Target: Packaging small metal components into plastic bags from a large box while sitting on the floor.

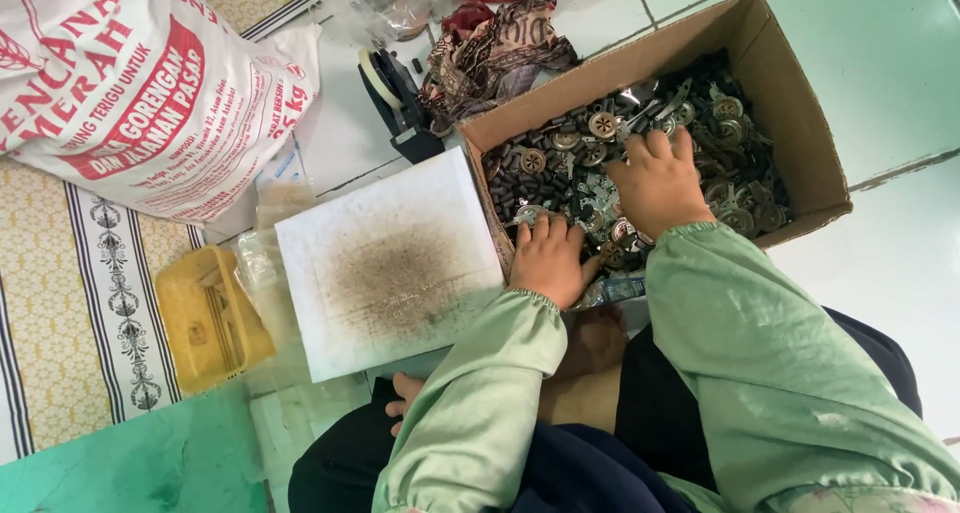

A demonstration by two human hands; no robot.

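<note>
A brown cardboard box sits on the floor, filled with small dark metal parts, round discs and short black tubes. My left hand rests palm down at the box's near edge, fingers curled on the parts. Deeper in the box, my right hand presses into the pile with its fingers bent among the pieces. Whether either hand grips a piece is hidden by the fingers. Both arms wear light green sleeves.
A white foam board with a dark smudge lies left of the box. A yellow plastic tray sits farther left. A large white printed sack, a tape dispenser and patterned cloth lie behind.
</note>
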